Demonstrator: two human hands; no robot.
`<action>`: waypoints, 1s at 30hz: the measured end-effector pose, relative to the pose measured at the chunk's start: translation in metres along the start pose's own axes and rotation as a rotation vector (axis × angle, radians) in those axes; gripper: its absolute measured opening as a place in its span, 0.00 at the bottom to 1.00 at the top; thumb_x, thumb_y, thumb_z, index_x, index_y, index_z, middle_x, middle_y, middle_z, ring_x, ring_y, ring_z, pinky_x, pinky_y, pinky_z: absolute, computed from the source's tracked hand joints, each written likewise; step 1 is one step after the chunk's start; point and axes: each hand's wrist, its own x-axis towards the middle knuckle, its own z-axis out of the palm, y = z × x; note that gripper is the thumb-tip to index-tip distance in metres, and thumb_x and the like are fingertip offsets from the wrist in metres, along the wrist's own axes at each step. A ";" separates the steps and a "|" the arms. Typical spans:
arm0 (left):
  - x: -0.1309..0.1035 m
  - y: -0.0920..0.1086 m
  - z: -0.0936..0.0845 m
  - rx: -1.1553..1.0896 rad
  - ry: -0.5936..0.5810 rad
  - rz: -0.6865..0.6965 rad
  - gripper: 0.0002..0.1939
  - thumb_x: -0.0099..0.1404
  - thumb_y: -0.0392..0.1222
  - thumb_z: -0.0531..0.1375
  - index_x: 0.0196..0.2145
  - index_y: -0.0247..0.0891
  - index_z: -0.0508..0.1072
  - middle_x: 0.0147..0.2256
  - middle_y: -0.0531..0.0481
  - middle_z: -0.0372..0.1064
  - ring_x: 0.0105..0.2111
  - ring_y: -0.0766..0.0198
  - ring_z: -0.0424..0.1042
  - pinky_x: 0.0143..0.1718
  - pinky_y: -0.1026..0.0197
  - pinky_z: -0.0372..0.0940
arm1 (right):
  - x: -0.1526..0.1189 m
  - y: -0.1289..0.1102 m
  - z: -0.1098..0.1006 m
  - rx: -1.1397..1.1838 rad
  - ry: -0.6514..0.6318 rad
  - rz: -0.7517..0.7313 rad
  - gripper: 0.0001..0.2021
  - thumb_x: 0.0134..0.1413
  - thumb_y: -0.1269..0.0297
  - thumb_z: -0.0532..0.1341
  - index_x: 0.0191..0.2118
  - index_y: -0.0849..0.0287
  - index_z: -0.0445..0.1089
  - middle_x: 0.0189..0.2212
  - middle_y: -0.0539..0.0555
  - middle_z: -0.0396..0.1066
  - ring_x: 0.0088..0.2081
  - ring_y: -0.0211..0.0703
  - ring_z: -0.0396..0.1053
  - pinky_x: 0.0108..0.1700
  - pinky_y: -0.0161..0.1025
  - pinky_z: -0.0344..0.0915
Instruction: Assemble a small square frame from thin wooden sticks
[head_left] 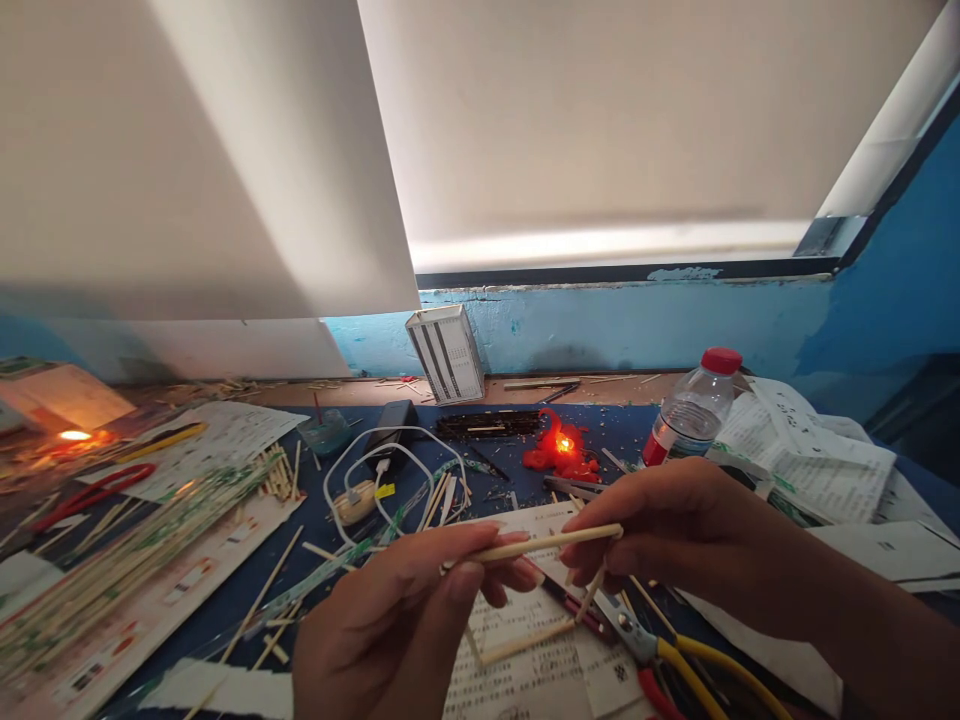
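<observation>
Between my two hands is a small frame of pale thin wooden sticks, its top stick nearly level and tilted up to the right. My left hand pinches the left end of this stick between thumb and fingers. Around its right end, the fingers of my right hand are closed. Lower sticks of the frame hang below, over a printed sheet. Pliers with yellow and red handles lie under my right hand. Beyond my hands, a flame burns in a mass of red wax.
A water bottle with a red cap stands behind my right hand, near crumpled papers. A white cable loops by a dark box. Left are bundled sticks, red scissors and another flame. A carton leans against the wall.
</observation>
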 end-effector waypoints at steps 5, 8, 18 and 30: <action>-0.001 -0.005 -0.003 -0.139 -0.054 -0.017 0.18 0.71 0.38 0.63 0.55 0.58 0.75 0.37 0.55 0.85 0.31 0.61 0.84 0.35 0.63 0.79 | 0.000 0.002 -0.002 0.025 -0.025 -0.028 0.14 0.63 0.75 0.66 0.50 0.52 0.81 0.43 0.53 0.84 0.45 0.38 0.81 0.46 0.30 0.76; -0.001 -0.005 -0.003 -0.137 -0.053 -0.012 0.15 0.70 0.41 0.64 0.53 0.55 0.76 0.40 0.54 0.84 0.33 0.62 0.83 0.38 0.63 0.79 | 0.001 0.003 -0.002 0.028 -0.021 -0.030 0.14 0.63 0.75 0.66 0.50 0.52 0.81 0.43 0.53 0.84 0.46 0.37 0.81 0.46 0.29 0.76; 0.027 0.020 -0.031 0.450 0.146 0.326 0.08 0.70 0.41 0.63 0.44 0.51 0.81 0.44 0.62 0.81 0.43 0.66 0.79 0.48 0.68 0.72 | 0.004 0.008 -0.003 0.114 -0.059 -0.058 0.14 0.64 0.76 0.65 0.50 0.52 0.80 0.44 0.52 0.84 0.47 0.36 0.81 0.49 0.30 0.76; 0.040 0.043 0.000 0.764 -0.512 0.591 0.13 0.70 0.36 0.62 0.51 0.43 0.75 0.36 0.56 0.80 0.35 0.62 0.78 0.39 0.57 0.68 | 0.007 0.013 -0.007 0.091 -0.068 -0.067 0.12 0.60 0.72 0.69 0.48 0.55 0.81 0.41 0.54 0.83 0.43 0.39 0.80 0.45 0.35 0.77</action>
